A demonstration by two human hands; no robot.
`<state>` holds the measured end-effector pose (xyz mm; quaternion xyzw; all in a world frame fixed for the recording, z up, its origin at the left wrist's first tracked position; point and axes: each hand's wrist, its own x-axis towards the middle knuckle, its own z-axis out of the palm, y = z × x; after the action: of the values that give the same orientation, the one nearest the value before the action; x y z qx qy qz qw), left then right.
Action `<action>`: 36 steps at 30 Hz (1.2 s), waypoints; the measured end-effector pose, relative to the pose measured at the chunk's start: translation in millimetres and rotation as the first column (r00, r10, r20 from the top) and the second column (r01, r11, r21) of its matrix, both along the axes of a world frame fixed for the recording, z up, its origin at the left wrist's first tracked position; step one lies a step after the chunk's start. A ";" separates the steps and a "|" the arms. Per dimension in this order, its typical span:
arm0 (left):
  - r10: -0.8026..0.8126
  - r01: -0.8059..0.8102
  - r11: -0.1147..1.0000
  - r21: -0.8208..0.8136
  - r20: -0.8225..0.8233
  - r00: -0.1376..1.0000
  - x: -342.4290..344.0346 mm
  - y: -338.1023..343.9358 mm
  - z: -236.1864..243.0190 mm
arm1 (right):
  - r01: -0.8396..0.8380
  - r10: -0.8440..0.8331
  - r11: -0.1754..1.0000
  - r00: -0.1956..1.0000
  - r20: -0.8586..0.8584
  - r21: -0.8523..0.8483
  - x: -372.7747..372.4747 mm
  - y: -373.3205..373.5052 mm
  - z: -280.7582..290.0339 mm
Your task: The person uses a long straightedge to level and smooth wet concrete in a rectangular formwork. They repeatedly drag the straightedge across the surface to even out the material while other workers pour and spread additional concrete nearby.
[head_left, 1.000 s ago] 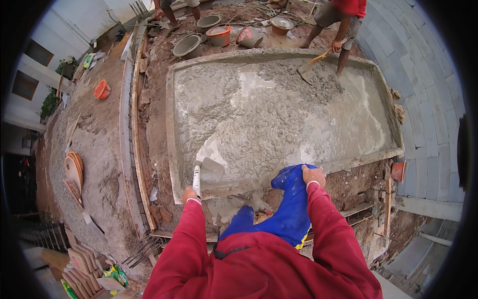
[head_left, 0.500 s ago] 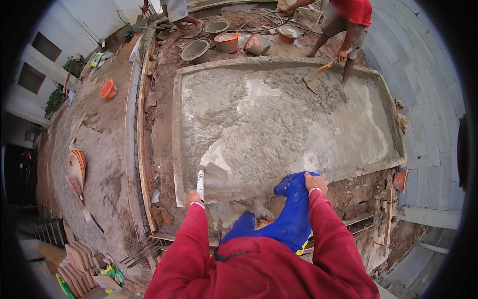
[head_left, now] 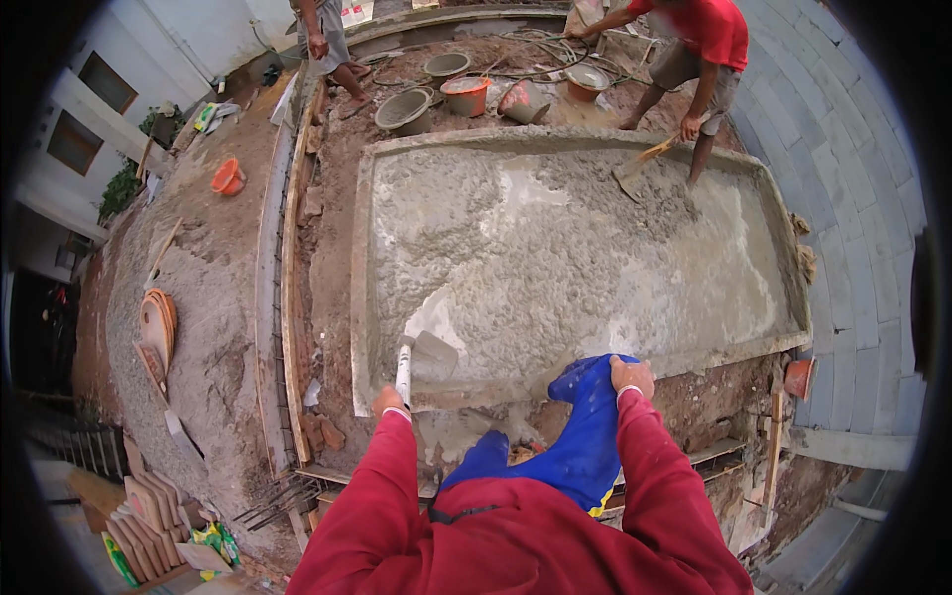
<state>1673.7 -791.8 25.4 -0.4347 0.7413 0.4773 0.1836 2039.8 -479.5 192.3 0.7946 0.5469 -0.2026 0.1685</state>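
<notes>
My left hand (head_left: 390, 400) is closed around the white handle (head_left: 404, 371) of a hoe. The hoe's grey, cement-coated blade (head_left: 434, 348) lies in the wet concrete mix (head_left: 555, 268), close to the near left corner of a shallow mixing trough (head_left: 363, 268). My right hand (head_left: 632, 376) rests on my bent knee (head_left: 595, 369), in blue trousers, at the trough's near edge. It holds no tool, and its fingers curve loosely over the cloth with the thumb apart.
Across the trough, a person in a red shirt (head_left: 709, 40) holds another hoe (head_left: 645, 164) in the mix. Several buckets (head_left: 466, 97) and a hose (head_left: 540, 45) lie beyond the far rim. Another person's legs (head_left: 347, 79) stand far left. Wooden boards (head_left: 291, 268) run along the left.
The view has shifted slightly, so the scene sits a little lower and more of the far person at the left shows. My hands and hoe keep nearly the same positions.
</notes>
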 end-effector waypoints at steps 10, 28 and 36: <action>-0.089 0.090 0.996 -0.019 0.026 0.996 -2.3 -6.0 -10.2 | -0.057 0.057 0.998 0.998 -0.012 0.024 23.5 1.8 -34.1; -0.067 0.067 0.998 -0.015 -0.021 0.998 11.8 2.2 19.8 | 0.051 -0.051 0.998 0.999 -0.006 0.021 17.7 3.0 -33.0; -0.026 0.022 0.995 0.101 0.039 0.999 9.0 -1.3 17.9 | -0.008 0.008 1.000 1.000 0.007 0.017 21.9 0.8 -35.7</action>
<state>1682.7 -793.1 43.3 -0.4255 0.7176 0.5029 0.2261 2061.7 -478.7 156.6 0.7944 0.5513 -0.1946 0.1646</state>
